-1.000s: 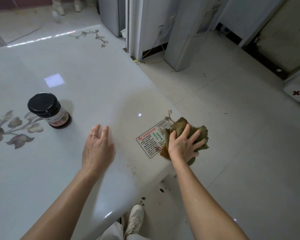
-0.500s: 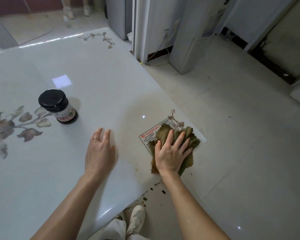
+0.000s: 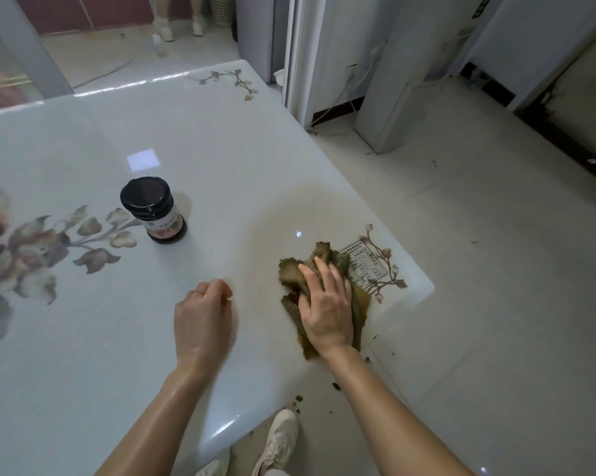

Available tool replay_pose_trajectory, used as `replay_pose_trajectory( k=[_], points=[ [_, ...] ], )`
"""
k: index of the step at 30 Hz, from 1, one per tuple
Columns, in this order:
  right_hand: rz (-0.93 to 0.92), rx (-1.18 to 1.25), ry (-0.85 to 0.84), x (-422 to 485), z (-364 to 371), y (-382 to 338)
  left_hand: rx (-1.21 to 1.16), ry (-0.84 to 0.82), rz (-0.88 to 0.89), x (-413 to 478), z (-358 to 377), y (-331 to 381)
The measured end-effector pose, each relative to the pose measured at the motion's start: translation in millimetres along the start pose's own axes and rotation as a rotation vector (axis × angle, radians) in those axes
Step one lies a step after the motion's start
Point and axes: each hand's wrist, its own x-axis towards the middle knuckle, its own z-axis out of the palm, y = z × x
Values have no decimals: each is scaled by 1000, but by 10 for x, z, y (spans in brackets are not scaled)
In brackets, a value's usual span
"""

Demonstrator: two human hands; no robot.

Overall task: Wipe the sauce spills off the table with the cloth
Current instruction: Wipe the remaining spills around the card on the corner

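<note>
A crumpled olive-green ribbed cloth (image 3: 294, 273) lies on the glossy white table (image 3: 221, 159) near its right corner. My right hand (image 3: 327, 304) presses flat on the cloth, fingers spread over it. A faint brownish smear (image 3: 289, 214) covers the tabletop just beyond the cloth. My left hand (image 3: 202, 319) rests on the table to the left of the cloth, fingers curled under, holding nothing.
A dark-lidded sauce jar (image 3: 154, 209) stands upright on the table, left of the smear. A printed label sticker (image 3: 367, 264) sits at the corner beside the cloth. Dark crumbs (image 3: 336, 386) dot the floor below the table edge, near my white shoe (image 3: 279, 438). Another person's feet (image 3: 179, 27) stand far behind.
My right hand has dragged the cloth leftward from the table's corner edge onto the tabletop, uncovering part of the sticker. The left hand's fingers have curled in from flat.
</note>
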Motion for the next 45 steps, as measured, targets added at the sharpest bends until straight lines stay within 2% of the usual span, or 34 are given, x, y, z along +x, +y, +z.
replay_pose_trajectory(
  k=[3,5,10,13,15,20,24,26,30,31,35,38,40,44,45],
  points=[
    [-220,46,-84,-222,30,-106,-38,-28,-14,-34,-72,-45],
    [-286,79,-94,-260,2,-78,-52,-44,-9,-51,-121,-76],
    [-84,149,-127,429,10,-162,-37,-17,-55,-53,-298,-276],
    [-81,86,-232,724,58,-383,-48,2,-48,-80,-344,-364],
    [-185,45,-289,630,101,-538,-41,12,-52,-93,-341,-393],
    [-525,100,-337,-261,162,-780,38,68,-56,-62,-297,-349],
    [-647,64,-383,-381,93,-572,34,75,31,11,-243,-379],
    [-568,29,-345,-182,61,-454,37,78,60,17,-240,-413],
    [-280,-4,-287,50,95,-614,32,81,56,-37,-270,-504],
    [-285,-13,-290,-14,128,-706,23,76,54,-52,-270,-525],
    [-495,45,-305,-608,164,-875,6,43,60,-108,-271,-516],
    [-509,71,-247,-875,123,-686,3,19,87,-126,-279,-458],
    [-373,17,-135,-856,82,-476,-17,15,103,-130,-278,-446],
    [163,-88,64,-467,-44,-143,-40,8,93,-165,-298,-455],
    [301,-98,71,-376,-61,-129,-42,9,92,-177,-306,-468]
  ],
)
